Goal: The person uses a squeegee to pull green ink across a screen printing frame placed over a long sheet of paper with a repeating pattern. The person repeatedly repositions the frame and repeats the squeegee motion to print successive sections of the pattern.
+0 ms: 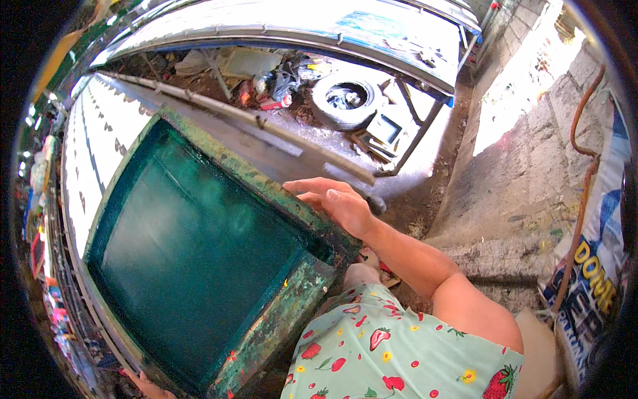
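Note:
A large screen-printing frame (pixel 199 233) with dark green mesh tilts in front of me. Its wooden border is thick and smeared with green, yellow and red paint. Against the upper right side of the border lies my right hand (pixel 339 207), fingers over the edge and thumb showing, holding it. At the bottom left of the view, my left hand (pixel 147 386) grips the frame's lower left edge; most of that hand is cut off or hidden behind the border.
A long white printing table (pixel 109 126) runs behind the frame, with a metal rail (pixel 266 126) along it. Farther off is another long table (pixel 279 23), with a pale tire (pixel 322 110) and clutter under it. A block wall (pixel 512 153) and printed sack (pixel 598 266) stand right.

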The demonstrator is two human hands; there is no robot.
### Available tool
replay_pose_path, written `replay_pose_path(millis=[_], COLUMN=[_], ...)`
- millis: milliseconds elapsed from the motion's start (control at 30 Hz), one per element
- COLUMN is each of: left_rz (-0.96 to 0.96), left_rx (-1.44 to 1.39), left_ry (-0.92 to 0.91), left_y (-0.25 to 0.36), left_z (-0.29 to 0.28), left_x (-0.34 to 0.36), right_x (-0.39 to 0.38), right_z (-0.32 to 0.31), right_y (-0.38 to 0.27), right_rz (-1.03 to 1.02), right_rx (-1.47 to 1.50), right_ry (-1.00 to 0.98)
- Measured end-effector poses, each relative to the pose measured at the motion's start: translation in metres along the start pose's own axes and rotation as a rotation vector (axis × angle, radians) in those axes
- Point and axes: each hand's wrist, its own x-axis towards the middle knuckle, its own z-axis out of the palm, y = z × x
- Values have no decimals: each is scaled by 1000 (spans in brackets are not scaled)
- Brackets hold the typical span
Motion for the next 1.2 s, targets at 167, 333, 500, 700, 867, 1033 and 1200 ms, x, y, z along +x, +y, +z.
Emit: replay_pose_path(millis=[167,333,500,700,867,1033,1200], left_rz=[363,5,44,-46,-130,-198,-394], left_rx=[279,33,216,222,171,109,-19], left_ry=[-21,112,101,234,357,528,798], left_y=[3,94,113,133,107,78,63], left_z=[-28,198,254,291,267,240,254], left_x=[14,-163,-219,-289,-343,-410,-476], right_x=[26,47,67,120,186,262,330], right_z=[-87,-211,-275,-307,-291,-263,-226], right_y=[-40,-142,-234,-278,-268,-238,-200], right_rz=[25,27,65,161,261,363,480], right_rx=[98,-39,-77,-123,-114,-86,-78], right_ry=[-57,-10,-8,-87,-253,-453,-622])
